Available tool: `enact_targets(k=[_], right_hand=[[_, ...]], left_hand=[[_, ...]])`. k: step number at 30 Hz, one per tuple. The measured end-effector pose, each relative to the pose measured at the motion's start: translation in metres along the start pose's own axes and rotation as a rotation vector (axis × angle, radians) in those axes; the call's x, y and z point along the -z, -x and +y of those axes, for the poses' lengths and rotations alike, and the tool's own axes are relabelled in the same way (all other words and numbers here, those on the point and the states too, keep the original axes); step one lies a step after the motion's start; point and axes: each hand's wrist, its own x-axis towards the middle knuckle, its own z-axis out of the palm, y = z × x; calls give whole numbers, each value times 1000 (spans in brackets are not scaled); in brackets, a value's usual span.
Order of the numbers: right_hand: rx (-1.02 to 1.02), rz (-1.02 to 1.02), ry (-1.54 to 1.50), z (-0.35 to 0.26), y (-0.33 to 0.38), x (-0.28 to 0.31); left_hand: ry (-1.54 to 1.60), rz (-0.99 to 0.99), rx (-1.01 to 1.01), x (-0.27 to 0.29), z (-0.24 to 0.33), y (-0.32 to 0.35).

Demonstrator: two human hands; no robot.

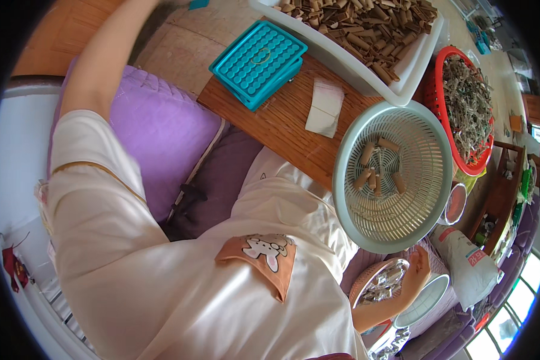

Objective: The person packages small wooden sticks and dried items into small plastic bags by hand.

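My left arm (105, 60) stretches toward the upper left, and the hand passes beyond the top edge. Low on the right, my right hand (416, 273) is held beside a pink round basket (355, 293) of shiny clear-wrapped pieces (385, 287). Its fingers curl together; whatever they may hold is hidden. Just above that hand sits a grey-green colander (346, 207) with several short brown tubes (366, 153) in its bottom. A teal box (258, 63) with rows of round bumps on top stands on the wooden table (264, 123), a yellowish band lying on it.
Thin white paper sheets (325, 108) lie between box and colander. Behind them stands a white tub (400, 96) heaped with brown tubes. A red basket (441, 90) of glinting pieces is at the right. A white bin (429, 300) and a plastic bag (465, 264) flank my right hand.
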Motion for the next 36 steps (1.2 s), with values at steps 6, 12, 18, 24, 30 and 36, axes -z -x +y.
enact_targets(k=[6,12,18,24,30,36], right_hand=[[-73,75,-13,9,1,3],[-4,71,-19,-6,-13,-3],[39,216,-94,-13,-10,-15],[23,400,-117,2,0,6],[-3,442,-96,26,5,4],[6,388,-109,25,1,-9]], left_hand=[[213,195,-281,-48,43,46],[-541,755,-239,-161,110,76],[-908,308,-277,-299,64,-56],[-648,719,-258,-329,51,-134],[-202,1134,-242,-367,50,-168],[-28,937,-254,-353,42,-184]])
